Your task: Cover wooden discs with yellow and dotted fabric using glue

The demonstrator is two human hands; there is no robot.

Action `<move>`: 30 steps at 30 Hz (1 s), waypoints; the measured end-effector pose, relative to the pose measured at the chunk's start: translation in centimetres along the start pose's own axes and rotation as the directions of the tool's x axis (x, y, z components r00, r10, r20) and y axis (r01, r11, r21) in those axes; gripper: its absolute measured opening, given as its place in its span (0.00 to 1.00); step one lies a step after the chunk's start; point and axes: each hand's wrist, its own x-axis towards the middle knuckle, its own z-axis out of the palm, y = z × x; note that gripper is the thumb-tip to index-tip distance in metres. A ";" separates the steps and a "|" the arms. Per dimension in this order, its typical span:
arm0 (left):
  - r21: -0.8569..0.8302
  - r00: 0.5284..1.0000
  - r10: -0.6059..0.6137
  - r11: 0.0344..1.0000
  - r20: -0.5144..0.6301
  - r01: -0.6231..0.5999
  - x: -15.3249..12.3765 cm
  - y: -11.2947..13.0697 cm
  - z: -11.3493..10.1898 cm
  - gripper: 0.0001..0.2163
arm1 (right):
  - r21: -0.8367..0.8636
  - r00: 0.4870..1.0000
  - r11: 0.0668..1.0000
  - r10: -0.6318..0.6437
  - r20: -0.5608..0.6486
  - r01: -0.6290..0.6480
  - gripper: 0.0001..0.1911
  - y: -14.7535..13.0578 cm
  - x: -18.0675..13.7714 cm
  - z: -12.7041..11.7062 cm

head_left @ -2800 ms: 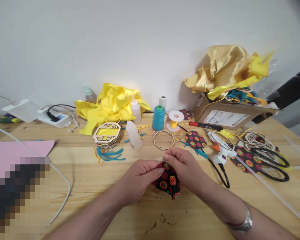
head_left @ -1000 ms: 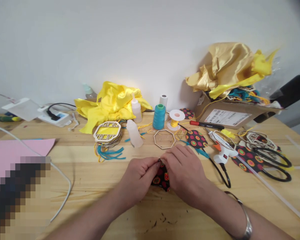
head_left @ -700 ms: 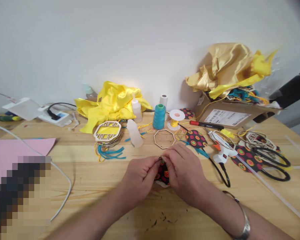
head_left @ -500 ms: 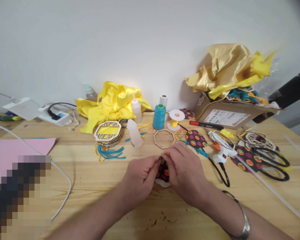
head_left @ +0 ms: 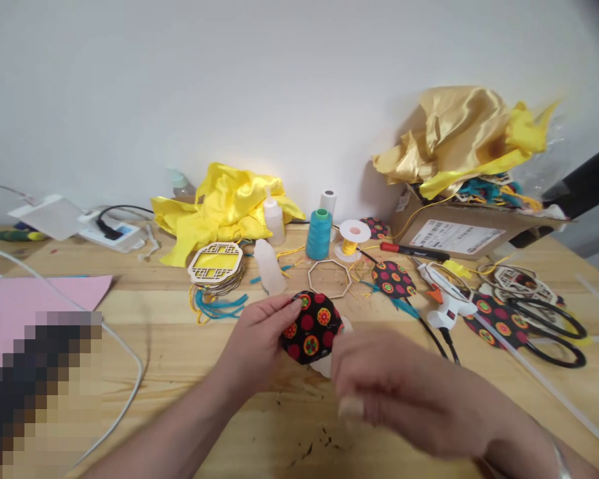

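Wooden table [head_left: 180, 349], box [head_left: 452, 233] heaped with gold cloth [head_left: 462, 130], left hand [head_left: 263, 336] holding patch [head_left: 313, 328]

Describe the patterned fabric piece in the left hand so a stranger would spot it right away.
On the wooden table, look toward the near middle for the left hand. It pinches a black fabric piece with red and yellow flowers. Unlike the similar pieces lying to the right, this one is in a hand.

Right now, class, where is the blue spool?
In the head view, the blue spool stands just right of centre, beyond the cloth in the left hand, between an upright white bottle on its left and the yellow spool on its right.
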 end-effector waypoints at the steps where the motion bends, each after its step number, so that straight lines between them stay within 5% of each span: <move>1: -0.060 1.000 -0.019 0.998 -0.020 0.018 0.1 0.1 0.0 0.09 | -0.004 0.989 0.998 -0.055 0.138 0.056 0.12 -0.6 0.0 0.4; 4: -0.146 0.994 -0.049 0.989 -0.099 0.034 0.2 0.4 0.3 0.08 | -0.089 0.911 0.974 -0.159 0.380 0.207 0.11 -1.1 0.3 1.6; 7: -0.179 0.987 -0.035 0.984 -0.157 0.006 0.2 0.6 0.4 0.07 | -0.099 0.903 0.963 -0.197 0.382 0.252 0.08 -0.6 0.5 2.2; 10: -0.178 0.989 -0.021 0.984 -0.145 -0.005 0.2 0.7 0.6 0.07 | -0.042 0.949 0.997 -0.054 0.312 0.071 0.12 -0.4 0.3 2.0; 13: -0.175 0.992 -0.011 0.985 -0.126 -0.012 0.1 0.7 0.7 0.08 | 0.008 0.927 0.971 0.225 0.300 -0.238 0.04 -0.1 0.0 1.6; 16: -0.187 0.993 0.004 0.982 -0.115 -0.026 0.1 0.8 0.7 0.08 | 0.058 0.872 0.878 0.460 0.169 -0.475 0.16 0.9 0.2 1.6; 19: -0.193 0.994 0.020 0.980 -0.111 -0.041 0.1 0.7 0.6 0.08 | 0.233 0.799 0.784 0.600 -0.045 -0.576 0.20 2.5 0.9 2.1; 24: -0.150 0.998 0.033 0.988 -0.055 -0.041 0.0 0.3 0.4 0.10 | 0.436 0.748 0.775 0.600 -0.282 -0.457 0.15 3.9 1.8 2.3; 30: -0.026 0.999 0.012 1.000 0.032 -0.011 0.0 -0.3 0.0 0.12 | 0.507 0.709 0.766 0.605 -0.362 -0.395 0.15 3.6 2.2 2.0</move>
